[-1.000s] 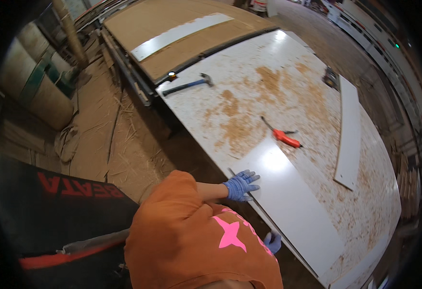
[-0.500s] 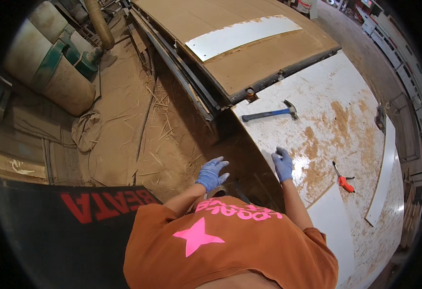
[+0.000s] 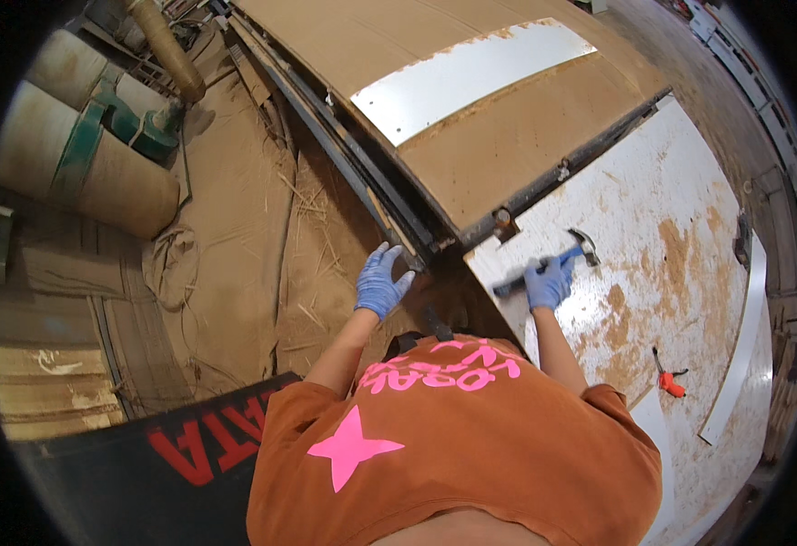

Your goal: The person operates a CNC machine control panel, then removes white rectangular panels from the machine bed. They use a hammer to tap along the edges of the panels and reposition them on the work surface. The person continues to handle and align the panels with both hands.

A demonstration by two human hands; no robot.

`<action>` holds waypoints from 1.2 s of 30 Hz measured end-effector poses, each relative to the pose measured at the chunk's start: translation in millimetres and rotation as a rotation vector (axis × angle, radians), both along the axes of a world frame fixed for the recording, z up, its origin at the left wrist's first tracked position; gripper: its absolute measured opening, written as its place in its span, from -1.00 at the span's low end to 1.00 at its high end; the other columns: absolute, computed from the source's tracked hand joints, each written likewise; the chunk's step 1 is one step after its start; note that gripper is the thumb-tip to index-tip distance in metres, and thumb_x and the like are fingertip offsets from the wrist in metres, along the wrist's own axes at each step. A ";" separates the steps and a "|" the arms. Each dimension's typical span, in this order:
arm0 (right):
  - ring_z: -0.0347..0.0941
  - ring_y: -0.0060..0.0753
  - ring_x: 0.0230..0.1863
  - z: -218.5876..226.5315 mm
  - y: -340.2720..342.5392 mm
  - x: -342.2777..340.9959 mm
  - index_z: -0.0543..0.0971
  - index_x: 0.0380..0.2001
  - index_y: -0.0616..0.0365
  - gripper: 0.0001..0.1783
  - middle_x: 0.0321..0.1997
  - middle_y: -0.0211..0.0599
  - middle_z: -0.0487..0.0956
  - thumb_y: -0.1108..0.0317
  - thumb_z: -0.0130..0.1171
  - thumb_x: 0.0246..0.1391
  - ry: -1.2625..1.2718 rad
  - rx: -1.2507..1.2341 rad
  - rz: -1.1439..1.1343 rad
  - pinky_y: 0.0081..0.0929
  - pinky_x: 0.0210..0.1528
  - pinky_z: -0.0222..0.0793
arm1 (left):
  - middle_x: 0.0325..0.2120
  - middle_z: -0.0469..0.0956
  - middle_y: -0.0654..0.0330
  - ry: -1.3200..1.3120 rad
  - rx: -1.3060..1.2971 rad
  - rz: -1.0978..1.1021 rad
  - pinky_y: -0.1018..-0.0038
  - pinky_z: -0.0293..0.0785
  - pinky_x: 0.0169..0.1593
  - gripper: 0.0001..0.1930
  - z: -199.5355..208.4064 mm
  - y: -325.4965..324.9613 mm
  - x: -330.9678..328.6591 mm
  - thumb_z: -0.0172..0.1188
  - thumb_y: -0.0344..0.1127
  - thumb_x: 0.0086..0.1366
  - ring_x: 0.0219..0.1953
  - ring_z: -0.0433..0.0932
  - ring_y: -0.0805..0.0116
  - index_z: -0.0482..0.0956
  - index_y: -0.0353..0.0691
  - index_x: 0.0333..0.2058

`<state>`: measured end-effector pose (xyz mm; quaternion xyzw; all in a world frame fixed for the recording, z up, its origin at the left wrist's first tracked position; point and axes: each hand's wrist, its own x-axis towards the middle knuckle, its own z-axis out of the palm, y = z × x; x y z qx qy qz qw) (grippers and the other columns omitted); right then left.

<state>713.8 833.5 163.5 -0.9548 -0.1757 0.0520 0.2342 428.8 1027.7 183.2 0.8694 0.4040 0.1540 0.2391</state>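
My right hand (image 3: 549, 282), in a blue glove, is closed round the handle of a claw hammer (image 3: 587, 247) with a blue and black grip. The hammer lies at or just above a white board (image 3: 630, 205) strewn with sawdust. My left hand (image 3: 381, 280), gloved too, holds nothing; its fingers are apart. It is close to the near end of a dark metal rail (image 3: 362, 182), and I cannot tell whether it touches. Farther right on the board rests a red-handled tool with a thin dark shaft (image 3: 670, 384).
A brown dusty machine bed (image 3: 508, 118) bears a long white panel (image 3: 453, 82). Narrow white strips (image 3: 735, 350) lie at the board's right side. Green-banded dust drums (image 3: 80, 150) stand at left, above a floor littered with wood slivers (image 3: 317, 237). A black panel (image 3: 80, 482) is low left.
My right hand has moved forward and taken hold of the hammer's handle. My left hand has gone forward toward the rail. The view has shifted slightly.
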 end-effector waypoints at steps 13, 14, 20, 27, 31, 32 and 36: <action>0.34 -0.58 -0.58 16.8 -9.4 -27.2 0.25 0.19 0.16 -0.35 -0.49 -0.39 0.42 0.54 0.04 -0.06 0.347 0.680 -0.400 -0.58 -0.51 0.35 | 0.21 0.28 -0.09 -0.104 0.069 -0.043 0.25 0.22 0.28 -0.33 -11.1 293.1 73.5 0.34 -0.08 0.11 0.25 0.25 -0.02 0.36 -0.16 0.17; 0.31 -0.61 -0.63 37.9 20.9 -38.3 0.24 0.20 0.17 -0.35 -0.50 -0.40 0.41 0.53 0.04 -0.05 0.440 0.818 -0.437 -0.62 -0.57 0.32 | 0.21 0.28 -0.09 -0.122 0.051 -0.064 0.24 0.21 0.28 -0.33 -7.5 319.4 83.6 0.34 -0.09 0.11 0.25 0.24 -0.02 0.36 -0.16 0.18; 0.45 -0.48 -0.59 19.1 203.2 -73.7 0.28 0.15 0.22 -0.33 -0.33 -0.22 0.58 0.15 0.25 0.05 1.017 1.318 -0.235 -0.49 -0.45 0.55 | 0.13 0.35 -0.15 -0.065 0.214 -0.342 0.20 0.23 0.26 -0.29 -11.2 448.4 132.0 0.37 -0.06 0.05 0.22 0.28 -0.05 0.37 -0.24 0.14; 0.36 -0.56 -0.68 7.4 304.6 -95.3 0.34 0.04 0.06 -0.71 -0.47 -0.39 0.49 0.24 -0.14 0.34 0.925 1.102 -0.462 -0.55 -0.63 0.42 | 0.11 0.40 0.02 0.108 0.243 -0.649 0.25 0.24 0.26 -0.11 -2.5 492.4 145.1 0.51 0.08 -0.17 0.18 0.33 0.08 0.38 -0.12 0.15; 0.21 -0.61 -0.72 34.8 346.1 -105.9 0.29 -0.19 0.02 -0.89 -0.57 -0.47 0.33 0.27 -0.14 0.32 0.795 1.019 -0.582 -0.58 -0.72 0.18 | 0.09 0.42 0.05 0.010 0.161 -0.643 0.26 0.28 0.24 -0.10 -16.4 507.1 143.4 0.56 -0.05 -0.21 0.15 0.36 0.08 0.38 -0.14 0.15; 0.19 -0.60 -0.71 29.5 364.2 -109.4 0.29 -0.11 0.03 -0.83 -0.57 -0.47 0.30 0.25 -0.12 0.31 0.872 1.092 -0.543 -0.58 -0.71 0.19 | 0.08 0.43 0.05 -0.007 0.143 -0.639 0.26 0.29 0.23 -0.11 -18.1 508.4 146.9 0.56 -0.06 -0.20 0.14 0.37 0.08 0.38 -0.15 0.15; 0.23 -0.58 -0.64 28.6 350.2 -101.8 0.31 -0.02 -0.03 -0.77 -0.58 -0.48 0.31 0.20 -0.14 0.33 0.900 0.982 -0.533 -0.61 -0.68 0.22 | 0.01 0.48 0.05 -0.098 0.075 -0.626 0.26 0.35 0.18 -0.14 -29.4 520.5 145.9 0.56 -0.11 -0.19 0.08 0.42 0.06 0.40 -0.21 0.13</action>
